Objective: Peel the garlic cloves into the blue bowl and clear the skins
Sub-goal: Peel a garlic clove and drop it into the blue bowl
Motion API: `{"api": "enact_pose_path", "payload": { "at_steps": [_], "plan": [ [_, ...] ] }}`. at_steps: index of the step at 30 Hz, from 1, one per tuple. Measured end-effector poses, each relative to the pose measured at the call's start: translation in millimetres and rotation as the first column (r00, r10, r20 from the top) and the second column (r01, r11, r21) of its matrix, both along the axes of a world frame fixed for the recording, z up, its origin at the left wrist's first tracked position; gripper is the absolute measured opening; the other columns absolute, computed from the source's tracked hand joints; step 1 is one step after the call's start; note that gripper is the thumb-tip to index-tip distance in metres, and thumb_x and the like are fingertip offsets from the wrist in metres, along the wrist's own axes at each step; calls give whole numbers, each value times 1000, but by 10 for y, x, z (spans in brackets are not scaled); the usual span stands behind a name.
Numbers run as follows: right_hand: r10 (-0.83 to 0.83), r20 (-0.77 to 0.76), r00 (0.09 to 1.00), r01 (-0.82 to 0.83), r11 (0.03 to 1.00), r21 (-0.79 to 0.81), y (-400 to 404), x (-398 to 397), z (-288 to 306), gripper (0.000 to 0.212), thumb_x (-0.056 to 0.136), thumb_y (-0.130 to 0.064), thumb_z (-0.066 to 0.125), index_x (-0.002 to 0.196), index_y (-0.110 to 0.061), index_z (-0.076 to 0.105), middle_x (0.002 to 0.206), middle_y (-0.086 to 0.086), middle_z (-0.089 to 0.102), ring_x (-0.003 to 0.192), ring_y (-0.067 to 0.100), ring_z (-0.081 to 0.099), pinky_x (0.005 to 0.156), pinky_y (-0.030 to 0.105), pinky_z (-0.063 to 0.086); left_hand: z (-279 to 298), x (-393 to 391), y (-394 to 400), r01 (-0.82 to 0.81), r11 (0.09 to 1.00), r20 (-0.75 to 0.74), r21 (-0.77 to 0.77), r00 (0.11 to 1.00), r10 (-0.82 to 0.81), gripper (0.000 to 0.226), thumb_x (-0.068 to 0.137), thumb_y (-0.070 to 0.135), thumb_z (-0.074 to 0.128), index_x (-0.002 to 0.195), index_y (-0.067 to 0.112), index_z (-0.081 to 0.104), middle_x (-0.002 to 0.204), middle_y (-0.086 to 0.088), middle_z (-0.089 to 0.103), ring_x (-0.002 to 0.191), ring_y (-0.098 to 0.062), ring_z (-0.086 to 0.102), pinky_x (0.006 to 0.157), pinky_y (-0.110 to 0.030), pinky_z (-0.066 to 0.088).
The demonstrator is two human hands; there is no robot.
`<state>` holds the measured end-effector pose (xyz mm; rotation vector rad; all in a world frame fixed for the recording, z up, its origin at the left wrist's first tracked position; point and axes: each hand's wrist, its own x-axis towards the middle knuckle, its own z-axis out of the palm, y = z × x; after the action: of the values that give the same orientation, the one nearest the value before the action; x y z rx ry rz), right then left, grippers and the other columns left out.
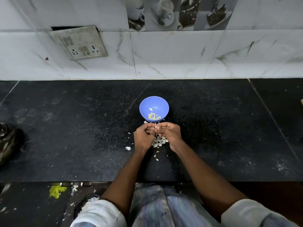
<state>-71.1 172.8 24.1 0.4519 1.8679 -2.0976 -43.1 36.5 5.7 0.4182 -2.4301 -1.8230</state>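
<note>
A blue bowl [154, 105] stands on the black counter and holds several peeled garlic cloves [154, 116]. Just in front of it my left hand [144, 136] and my right hand [170, 134] meet, fingers curled, pinching one small garlic clove [156, 127] between their fingertips. Beneath and between my hands lies a heap of white garlic skins [158, 142]. A few loose skin flakes [128, 148] are scattered to the left and toward me.
The black stone counter [82, 128] runs wide to both sides. A marble-tiled wall with a socket plate [80, 42] rises behind it. A dark crumpled object [8, 141] lies at the far left edge. Scraps litter the floor [57, 191] below the counter.
</note>
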Motion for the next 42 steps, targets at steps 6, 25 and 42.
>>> {"api": "enact_pose_path", "payload": {
  "at_steps": [6,25,42],
  "plan": [
    [126,-31,991,-125,991,35,63,-18,-15,17,87,5,74,104,6,73,85,16,78,66,11,69,60,20,52,-18,97,72,-112,986,-83,-126,991,102,10,90,13,83,91,22,80,82,13,77,75,-3,73,73,-30,62],
    [230,-49,972,-226,971,77,135,-112,-1,10,89,8,70,99,9,72,77,9,73,64,10,64,64,20,54,-59,25,69,-90,971,-121,-223,991,64,25,87,-1,67,77,22,66,76,7,68,70,-10,60,66,-20,45],
    [133,143,981,-104,975,-198,93,-205,-26,16,97,3,65,111,9,68,86,14,71,68,11,66,66,19,57,-10,-116,91,-39,935,-276,-352,959,-64,26,81,-11,59,80,15,55,78,1,60,71,-15,53,65,-12,37]
  ]
}}
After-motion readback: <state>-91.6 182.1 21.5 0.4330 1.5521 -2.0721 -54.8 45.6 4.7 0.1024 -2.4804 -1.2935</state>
